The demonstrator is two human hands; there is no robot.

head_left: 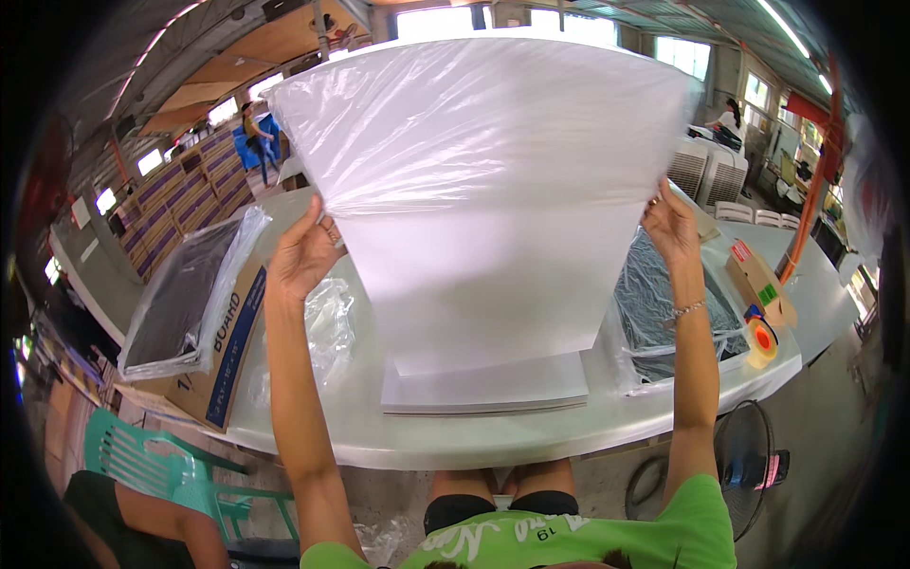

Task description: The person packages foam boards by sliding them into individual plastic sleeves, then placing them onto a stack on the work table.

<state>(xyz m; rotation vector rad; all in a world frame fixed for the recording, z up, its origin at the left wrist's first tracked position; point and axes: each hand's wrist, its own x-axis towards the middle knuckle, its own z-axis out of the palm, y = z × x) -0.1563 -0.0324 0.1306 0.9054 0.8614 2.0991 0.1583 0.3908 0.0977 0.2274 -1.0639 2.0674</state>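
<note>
A large white board [502,284] stands raised in front of me over the table. A clear plastic bag [445,123] covers its upper part, and the bag's lower edge runs across the board between my hands. My left hand [305,248] pinches that edge at the board's left side. My right hand [671,226], with a bracelet on the wrist, grips the bag at the right side, its fingertips partly hidden behind the board. Below the raised board lies a stack of white boards [483,391] on the table [408,441].
At left, a wrapped black panel [185,299] lies on a cardboard box [227,351], beside loose clear plastic [330,327]. Right: wrapped black panels [664,299], a tape roll [761,339], a small carton [758,280] and a fan [744,465]. A green chair [142,455] and someone's limb [161,517] are lower left.
</note>
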